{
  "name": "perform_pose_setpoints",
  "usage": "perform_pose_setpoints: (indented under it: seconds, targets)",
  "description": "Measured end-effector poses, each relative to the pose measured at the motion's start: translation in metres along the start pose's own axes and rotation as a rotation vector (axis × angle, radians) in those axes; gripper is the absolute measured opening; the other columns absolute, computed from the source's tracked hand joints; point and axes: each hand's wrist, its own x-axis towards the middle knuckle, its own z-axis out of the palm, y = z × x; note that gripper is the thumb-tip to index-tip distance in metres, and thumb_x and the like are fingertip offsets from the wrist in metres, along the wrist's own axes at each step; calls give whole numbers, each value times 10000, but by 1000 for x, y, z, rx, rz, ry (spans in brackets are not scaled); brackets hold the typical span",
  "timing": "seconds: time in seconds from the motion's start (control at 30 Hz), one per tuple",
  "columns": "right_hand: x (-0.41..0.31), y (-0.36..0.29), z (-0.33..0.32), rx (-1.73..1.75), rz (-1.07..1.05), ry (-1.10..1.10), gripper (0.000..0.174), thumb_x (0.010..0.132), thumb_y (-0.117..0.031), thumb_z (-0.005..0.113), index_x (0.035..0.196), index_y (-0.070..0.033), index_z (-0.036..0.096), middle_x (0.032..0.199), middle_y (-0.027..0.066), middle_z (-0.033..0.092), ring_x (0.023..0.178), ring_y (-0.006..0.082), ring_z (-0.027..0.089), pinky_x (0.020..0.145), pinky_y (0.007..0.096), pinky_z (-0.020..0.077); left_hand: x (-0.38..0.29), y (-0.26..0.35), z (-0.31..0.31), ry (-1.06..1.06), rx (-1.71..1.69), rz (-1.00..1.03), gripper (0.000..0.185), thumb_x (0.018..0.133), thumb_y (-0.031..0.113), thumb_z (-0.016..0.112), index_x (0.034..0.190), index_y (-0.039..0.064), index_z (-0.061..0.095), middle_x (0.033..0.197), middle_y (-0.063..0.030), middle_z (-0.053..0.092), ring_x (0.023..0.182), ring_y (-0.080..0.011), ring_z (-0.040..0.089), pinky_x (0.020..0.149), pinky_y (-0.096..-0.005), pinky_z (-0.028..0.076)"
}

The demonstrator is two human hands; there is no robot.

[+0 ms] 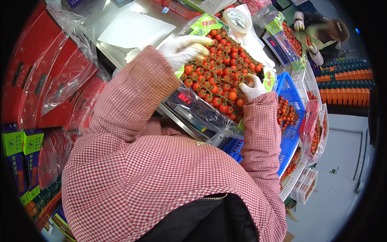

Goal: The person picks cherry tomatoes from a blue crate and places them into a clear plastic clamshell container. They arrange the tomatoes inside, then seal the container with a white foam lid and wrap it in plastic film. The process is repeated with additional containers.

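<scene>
A box heaped with cherry tomatoes on the vine (223,66), lined with clear plastic film (211,104), rests on a digital scale (189,106) whose red digits are lit. Green printed flaps (204,24) of the box stick out at its corners. My left hand (186,51), in a white glove with yellowed fingertips, hovers over the tomatoes' left side with its fingers extended and nothing seen in them. At the right edge of the heap, my gloved right hand (255,88) touches the tomatoes with bent fingers; whether it grips a stem is unclear.
White paper (136,28) lies on the metal table, and a white tub (238,21) stands behind the tomatoes. Right of me are a blue crate (290,133) and white crates (304,184) with tomatoes. Red cartons (39,81) stand at left. Another person (320,33) works across at another scale.
</scene>
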Motion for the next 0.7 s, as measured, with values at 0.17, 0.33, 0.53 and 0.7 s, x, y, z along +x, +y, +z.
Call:
perform_pose_setpoints:
  seconds: [0.17, 0.33, 0.53, 0.7]
  targets:
    - [2, -7, 3, 297, 67, -50, 650, 676, -122, 686, 1271, -11, 449, 884, 119, 640, 786, 180, 639, 645, 290, 521, 24, -33, 60, -178, 33, -303, 508, 901, 194, 567, 1364, 61, 404, 1194, -141, 578, 1057, -185, 565, 938, -316, 442]
    - [-64, -34, -5, 710, -318, 252, 701, 702, -67, 709, 1333, -55, 406, 835, 36, 552, 668, 94, 508, 635, 237, 466, 14, -42, 115, -53, -286, -355, 633, 931, 132, 495, 1460, 72, 155, 1398, -174, 372, 1283, -242, 375, 1076, -340, 295]
    - [-55, 3, -54, 510, -304, 517, 519, 770, -8, 605, 1271, -31, 472, 999, 77, 610, 825, 177, 611, 736, 295, 491, 22, -59, 106, -484, -1628, -516, 632, 952, 349, 409, 1432, 35, 144, 1227, -250, 494, 871, -300, 620, 654, -397, 537]
    - [25, 47, -48, -285, 205, 138, 803, 656, -399, 795, 1271, -25, 438, 1118, 205, 594, 1005, 332, 597, 866, 398, 483, 39, -67, 105, -904, -1776, -261, 991, 841, 74, 595, 1416, 73, -212, 1311, -314, 395, 897, -313, 599, 645, -366, 522]
